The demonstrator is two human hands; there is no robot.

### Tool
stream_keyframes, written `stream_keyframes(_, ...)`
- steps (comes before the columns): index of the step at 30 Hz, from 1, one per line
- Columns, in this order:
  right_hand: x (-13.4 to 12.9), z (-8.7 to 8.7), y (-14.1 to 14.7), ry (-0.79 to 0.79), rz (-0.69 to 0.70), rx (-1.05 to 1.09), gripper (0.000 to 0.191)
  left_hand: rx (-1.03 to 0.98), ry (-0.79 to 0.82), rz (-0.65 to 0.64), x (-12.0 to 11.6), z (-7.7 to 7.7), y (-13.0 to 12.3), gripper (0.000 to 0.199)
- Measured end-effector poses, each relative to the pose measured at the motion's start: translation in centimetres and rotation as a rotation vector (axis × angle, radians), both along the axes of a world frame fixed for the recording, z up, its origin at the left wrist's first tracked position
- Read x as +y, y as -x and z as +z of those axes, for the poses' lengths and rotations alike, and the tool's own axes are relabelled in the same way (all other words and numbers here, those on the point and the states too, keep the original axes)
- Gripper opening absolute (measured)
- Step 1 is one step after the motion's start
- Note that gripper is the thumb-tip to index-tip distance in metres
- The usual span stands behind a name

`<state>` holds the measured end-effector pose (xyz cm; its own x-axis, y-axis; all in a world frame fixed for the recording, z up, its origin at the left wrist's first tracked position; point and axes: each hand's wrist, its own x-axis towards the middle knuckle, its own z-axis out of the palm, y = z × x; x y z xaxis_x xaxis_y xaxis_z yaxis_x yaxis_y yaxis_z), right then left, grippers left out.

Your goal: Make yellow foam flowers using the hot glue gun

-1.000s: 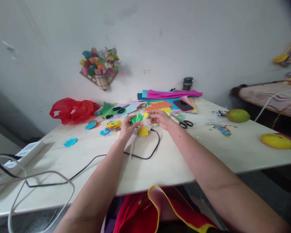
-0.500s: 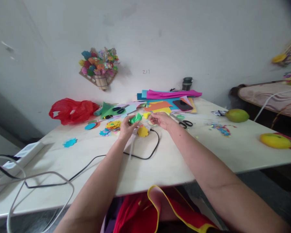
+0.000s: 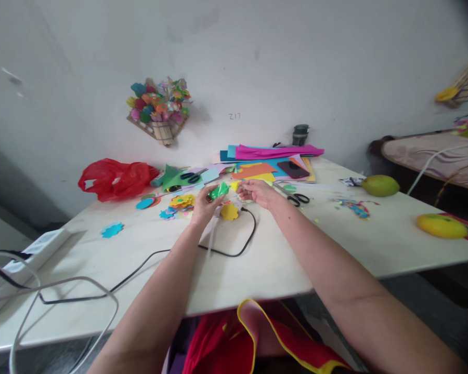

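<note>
My left hand (image 3: 205, 206) is closed around a shiny green piece (image 3: 218, 191), whose exact kind I cannot make out. Facing it, my right hand (image 3: 257, 192) has its fingers pinched at a small yellow piece (image 3: 234, 185) close to the green one. Below the hands a yellow paper flower (image 3: 229, 212) lies on the table. A translucent stick (image 3: 211, 240) points towards me under my left wrist. Beside the left hand is a pile of paper flowers (image 3: 182, 201), yellow on top. Black-handled scissors (image 3: 298, 199) rest just past my right wrist.
A black cable (image 3: 156, 253) crosses the table (image 3: 253, 275) from a white power strip (image 3: 42, 244). Farther back are a red plastic bag (image 3: 115, 179), a second pair of scissors (image 3: 191, 177), coloured sheets (image 3: 253, 170) and a phone (image 3: 293, 169). Two mangoes (image 3: 380, 185) lie right.
My right fingers have shifted slightly left towards the green piece, and the yellow piece shows a little less. The left hand keeps its hold with hardly any movement.
</note>
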<state>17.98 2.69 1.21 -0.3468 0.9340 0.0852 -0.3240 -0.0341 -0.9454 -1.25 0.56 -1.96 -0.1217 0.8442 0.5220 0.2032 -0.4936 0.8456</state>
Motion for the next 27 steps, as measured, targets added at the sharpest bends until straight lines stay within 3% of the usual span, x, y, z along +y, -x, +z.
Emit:
stream_keyframes(6,0.1,0.1,-0.1,0.025,-0.031,-0.056,0.026,0.028,-0.011,0.007,-0.1,0.0,0.0,0.048)
stream_keyframes(13,0.0,0.2,-0.1,-0.034,-0.029,-0.132,0.004,0.056,-0.101,0.005,0.2,-0.2,0.0,0.042)
stream_keyframes(19,-0.8,0.9,-0.1,-0.038,-0.052,-0.192,0.016,0.090,-0.093,0.007,0.3,-0.3,0.1,0.050)
stream_keyframes(22,-0.7,0.9,-0.2,-0.018,-0.045,-0.190,0.006,0.073,-0.046,0.005,0.2,-0.2,0.0,0.056)
stream_keyframes(27,-0.3,0.6,-0.6,-0.025,0.059,-0.196,0.011,0.088,-0.029,-0.008,0.0,-0.1,-0.1,0.052)
